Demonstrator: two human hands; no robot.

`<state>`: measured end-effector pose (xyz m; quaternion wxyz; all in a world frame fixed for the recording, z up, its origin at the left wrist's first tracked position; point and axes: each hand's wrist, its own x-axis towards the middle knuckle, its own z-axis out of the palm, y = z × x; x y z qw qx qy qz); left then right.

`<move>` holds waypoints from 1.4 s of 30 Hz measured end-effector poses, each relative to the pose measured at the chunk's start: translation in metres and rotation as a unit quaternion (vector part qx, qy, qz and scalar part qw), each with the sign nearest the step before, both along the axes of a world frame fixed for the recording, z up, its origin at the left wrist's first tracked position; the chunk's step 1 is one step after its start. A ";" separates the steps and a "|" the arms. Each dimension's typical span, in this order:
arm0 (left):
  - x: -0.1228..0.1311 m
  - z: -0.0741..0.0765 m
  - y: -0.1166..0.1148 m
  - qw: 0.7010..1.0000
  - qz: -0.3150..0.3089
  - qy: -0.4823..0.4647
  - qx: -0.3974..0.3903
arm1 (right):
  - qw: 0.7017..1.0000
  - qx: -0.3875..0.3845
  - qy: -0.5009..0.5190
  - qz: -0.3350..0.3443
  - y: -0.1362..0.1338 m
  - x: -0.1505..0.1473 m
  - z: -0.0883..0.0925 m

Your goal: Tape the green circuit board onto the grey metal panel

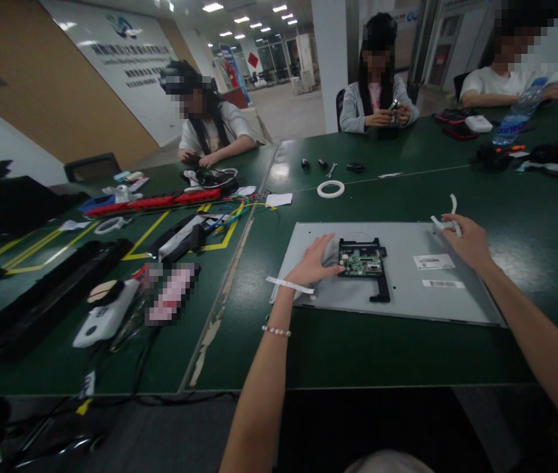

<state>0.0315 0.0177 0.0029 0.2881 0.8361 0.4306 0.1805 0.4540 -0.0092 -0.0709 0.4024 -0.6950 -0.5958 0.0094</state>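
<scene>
A grey metal panel (407, 289) lies flat on the green table in front of me. A black bracket with a green circuit board (364, 263) sits on its middle. My left hand (314, 260) lies flat on the panel just left of the board, fingers spread, with a white strip (289, 284) stuck across the wrist. My right hand (467, 242) hovers at the panel's far right corner and pinches a curled strip of white tape (449, 217). Two white labels (434, 261) are stuck to the panel near that hand.
A roll of white tape (331, 188) and small black parts (355, 167) lie beyond the panel. To the left are a red power strip (161, 201), a white device (106, 316) and cables. Three other people sit working along the table's far side.
</scene>
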 end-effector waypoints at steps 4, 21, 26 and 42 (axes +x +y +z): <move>-0.019 -0.009 0.013 0.980 0.179 0.018 0.083 | 0.999 0.008 -0.015 -0.033 0.001 0.003 -0.001; -0.011 -0.011 -0.001 0.932 0.345 0.111 0.027 | 0.967 0.017 0.253 0.031 -0.009 -0.017 0.015; 0.001 -0.005 -0.008 0.984 0.146 0.093 0.051 | 0.960 -0.006 0.273 0.060 -0.008 -0.019 0.016; 0.013 -0.016 -0.008 0.997 -0.062 0.041 0.031 | 0.951 0.054 0.291 0.086 0.001 -0.018 0.014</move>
